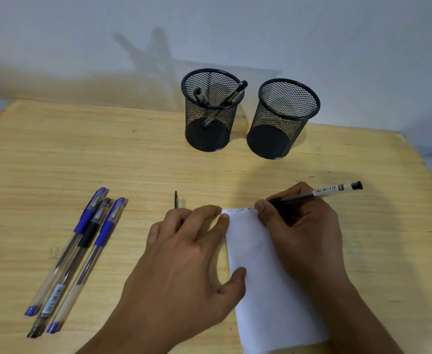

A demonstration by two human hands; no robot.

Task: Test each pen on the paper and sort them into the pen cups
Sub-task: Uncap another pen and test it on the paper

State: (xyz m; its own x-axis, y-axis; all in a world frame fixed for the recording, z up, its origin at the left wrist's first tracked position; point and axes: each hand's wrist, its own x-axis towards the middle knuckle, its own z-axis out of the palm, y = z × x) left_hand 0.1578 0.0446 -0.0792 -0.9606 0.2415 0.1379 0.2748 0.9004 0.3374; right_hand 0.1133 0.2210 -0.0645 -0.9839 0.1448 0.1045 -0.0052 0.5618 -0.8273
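Testing a black pen on the paper slip

Right hand (301, 226) pinches the light, stiff pen (319, 194) low on its barrel, tip at the paper (266, 277) top edge; left hand (184, 251) lies open, pinning the thin, slide-prone sheet to the table (133, 162)

A narrow white paper (266, 267) is laid lengthwise, small writing seen at its far edge, where a clear black-capped pen (319, 192) is tipped. Three capped pens (77, 254) — two blue, one black — are laid side by side. Two black mesh pen cups are stood upright: the left cup (210, 111) is loaded with perhaps two pens, the right cup (284, 118) with none.
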